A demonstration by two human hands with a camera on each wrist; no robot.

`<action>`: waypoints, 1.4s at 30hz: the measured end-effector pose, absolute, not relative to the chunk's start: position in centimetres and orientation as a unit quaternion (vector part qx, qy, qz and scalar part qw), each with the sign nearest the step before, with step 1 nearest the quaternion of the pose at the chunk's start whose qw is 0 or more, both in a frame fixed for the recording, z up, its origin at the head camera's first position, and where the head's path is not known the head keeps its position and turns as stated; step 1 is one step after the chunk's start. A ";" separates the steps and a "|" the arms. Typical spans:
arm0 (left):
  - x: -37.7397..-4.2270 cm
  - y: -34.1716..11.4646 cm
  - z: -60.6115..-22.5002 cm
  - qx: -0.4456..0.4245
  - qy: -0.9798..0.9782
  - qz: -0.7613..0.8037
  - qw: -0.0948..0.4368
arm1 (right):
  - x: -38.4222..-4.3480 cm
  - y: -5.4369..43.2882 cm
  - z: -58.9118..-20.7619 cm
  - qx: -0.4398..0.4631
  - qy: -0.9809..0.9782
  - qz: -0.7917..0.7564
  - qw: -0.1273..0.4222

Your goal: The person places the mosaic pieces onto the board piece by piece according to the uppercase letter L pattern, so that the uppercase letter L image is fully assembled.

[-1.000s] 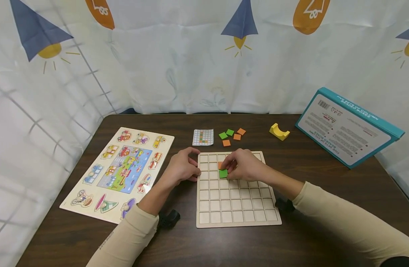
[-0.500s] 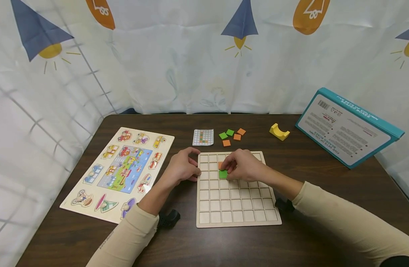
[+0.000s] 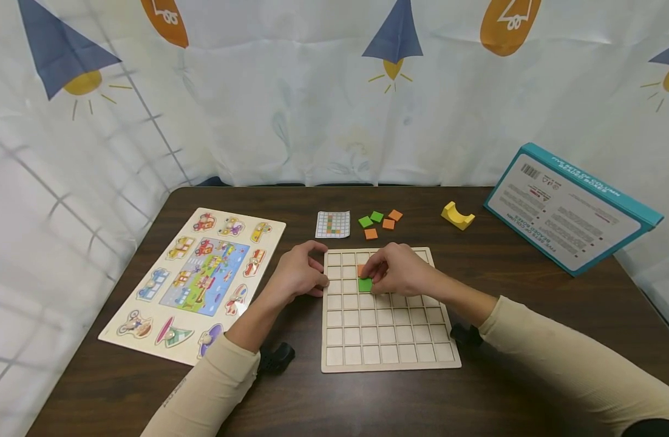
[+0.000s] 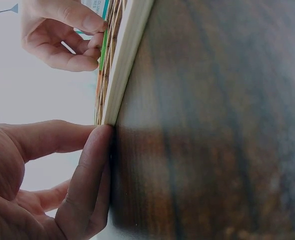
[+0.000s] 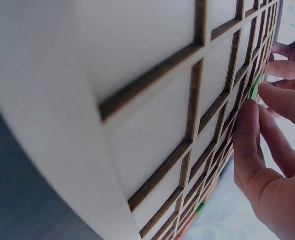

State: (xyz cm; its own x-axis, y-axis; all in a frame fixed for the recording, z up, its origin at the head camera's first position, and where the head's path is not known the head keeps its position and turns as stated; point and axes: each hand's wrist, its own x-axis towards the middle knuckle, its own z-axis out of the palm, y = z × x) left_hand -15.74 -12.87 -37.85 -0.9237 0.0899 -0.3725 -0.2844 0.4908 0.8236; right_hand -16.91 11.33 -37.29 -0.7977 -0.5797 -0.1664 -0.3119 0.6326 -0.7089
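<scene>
A pale wooden grid board [image 3: 390, 340] lies flat in the middle of the dark table. My right hand [image 3: 398, 271] rests over its upper rows and pinches a green square tile [image 3: 365, 284] by its edge, with the tile down on a cell. An orange tile [image 3: 360, 269] sits in the cell just above, partly hidden by my fingers. My left hand [image 3: 299, 274] lies beside the board, fingertips [image 4: 90, 165] pressed against the board's left edge [image 4: 130, 55]. The right wrist view shows the green tile [image 5: 256, 86] close up between my fingertips [image 5: 252, 145].
Behind the board lie a small pattern card [image 3: 332, 224] and several loose green and orange tiles [image 3: 379, 223]. A yellow curved block [image 3: 457, 215] and a teal box [image 3: 569, 206] sit to the right. A picture peg puzzle [image 3: 198, 282] lies at the left. A printed curtain hangs behind the table.
</scene>
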 end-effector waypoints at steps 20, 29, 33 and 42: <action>-15.7 -12.9 -37.7 -0.058 0.845 0.500 0.183 | -18.9 13.1 -36.8 -0.218 0.893 -0.357 0.163; -15.7 -12.9 -37.8 -0.059 0.845 0.500 0.183 | -20.6 13.7 -36.6 -0.197 0.905 -0.350 0.141; -15.7 -12.8 -37.8 -0.058 0.844 0.501 0.182 | -21.5 13.6 -36.6 -0.184 0.911 -0.344 0.136; -15.7 -12.8 -38.0 -0.056 0.843 0.504 0.179 | -23.6 13.1 -36.8 -0.167 0.912 -0.352 0.126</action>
State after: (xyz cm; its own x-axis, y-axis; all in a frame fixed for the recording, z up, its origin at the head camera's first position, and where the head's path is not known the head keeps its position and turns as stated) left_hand -15.65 -12.80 -37.98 -0.9294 0.0858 -0.3591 -0.2759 0.4848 0.8300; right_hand -23.55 13.11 -36.78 -0.9121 -0.3941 -0.1130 -0.2164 0.6968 -0.6838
